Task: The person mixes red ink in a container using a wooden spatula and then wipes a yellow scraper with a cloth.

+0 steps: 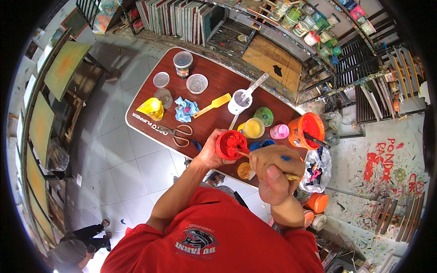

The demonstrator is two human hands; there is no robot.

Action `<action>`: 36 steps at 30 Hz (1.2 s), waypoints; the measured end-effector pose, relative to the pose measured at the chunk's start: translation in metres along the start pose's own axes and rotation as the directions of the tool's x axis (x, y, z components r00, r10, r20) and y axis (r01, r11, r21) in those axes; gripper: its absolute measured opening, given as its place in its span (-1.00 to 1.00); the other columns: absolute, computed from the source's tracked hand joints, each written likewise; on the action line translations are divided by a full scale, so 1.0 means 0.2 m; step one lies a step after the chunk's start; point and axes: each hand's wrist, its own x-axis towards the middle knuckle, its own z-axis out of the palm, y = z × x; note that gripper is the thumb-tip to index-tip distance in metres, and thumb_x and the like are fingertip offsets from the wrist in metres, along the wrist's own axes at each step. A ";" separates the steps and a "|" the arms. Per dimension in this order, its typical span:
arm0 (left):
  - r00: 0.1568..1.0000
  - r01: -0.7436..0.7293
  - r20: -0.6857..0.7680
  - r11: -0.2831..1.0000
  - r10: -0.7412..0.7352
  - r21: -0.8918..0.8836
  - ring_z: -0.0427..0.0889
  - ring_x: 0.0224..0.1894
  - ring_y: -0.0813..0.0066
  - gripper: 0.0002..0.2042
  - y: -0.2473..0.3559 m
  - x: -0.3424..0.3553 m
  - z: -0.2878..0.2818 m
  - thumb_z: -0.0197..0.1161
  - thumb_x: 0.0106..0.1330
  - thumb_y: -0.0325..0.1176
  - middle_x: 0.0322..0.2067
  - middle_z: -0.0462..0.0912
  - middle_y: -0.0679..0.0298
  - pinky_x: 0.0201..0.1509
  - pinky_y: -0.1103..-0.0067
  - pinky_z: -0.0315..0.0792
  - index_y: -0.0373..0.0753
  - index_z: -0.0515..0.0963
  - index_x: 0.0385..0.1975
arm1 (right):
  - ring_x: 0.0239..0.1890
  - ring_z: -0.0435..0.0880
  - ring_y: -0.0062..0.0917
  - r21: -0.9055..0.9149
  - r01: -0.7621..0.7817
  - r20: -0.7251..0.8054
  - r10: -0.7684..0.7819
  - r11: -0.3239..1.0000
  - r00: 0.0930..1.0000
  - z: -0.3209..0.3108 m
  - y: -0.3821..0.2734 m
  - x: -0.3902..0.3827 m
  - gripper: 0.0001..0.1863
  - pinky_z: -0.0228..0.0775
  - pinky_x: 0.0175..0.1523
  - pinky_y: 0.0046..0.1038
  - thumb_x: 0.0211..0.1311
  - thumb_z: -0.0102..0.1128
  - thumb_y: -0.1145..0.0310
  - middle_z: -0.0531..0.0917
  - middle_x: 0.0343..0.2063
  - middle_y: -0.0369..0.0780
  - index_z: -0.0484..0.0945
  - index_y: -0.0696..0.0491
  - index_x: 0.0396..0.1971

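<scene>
Close to the table's near edge, my left hand (209,152) is wrapped round a small red tub (223,146) of red paint, tilted so its inside shows. My right hand (276,170) is closed in a fist round a thin stick (242,154), whose far end dips into the red paint. Most of the stick is hidden by my fingers. Just beyond stand a cup of yellow paint (253,128), a pink jar (279,132) and a green lid (264,116). Something blue (261,144) lies partly under my right hand, near an orange-yellow container (244,170).
On the brown table (150,100) are scissors (181,133), a crumpled blue cloth (185,109), a yellow spatula (213,105), a white tub (239,103) and clear cups. An orange bucket (306,132) stands right. Paint-jar shelves (305,27) line the back. A person (75,250) is at lower left.
</scene>
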 end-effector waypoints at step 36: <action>0.992 0.033 -0.124 0.987 -0.014 0.154 0.61 -0.03 0.35 -0.50 0.04 0.03 0.06 -0.09 0.29 0.16 -0.07 0.63 0.30 -0.05 0.26 0.55 -0.02 0.52 0.02 | -0.75 0.15 -0.64 0.234 -0.116 -0.175 0.159 0.965 0.972 -0.03 0.22 0.05 -0.65 0.01 -0.57 -0.51 0.24 -0.05 0.48 0.25 -0.81 -0.29 0.22 0.21 -0.75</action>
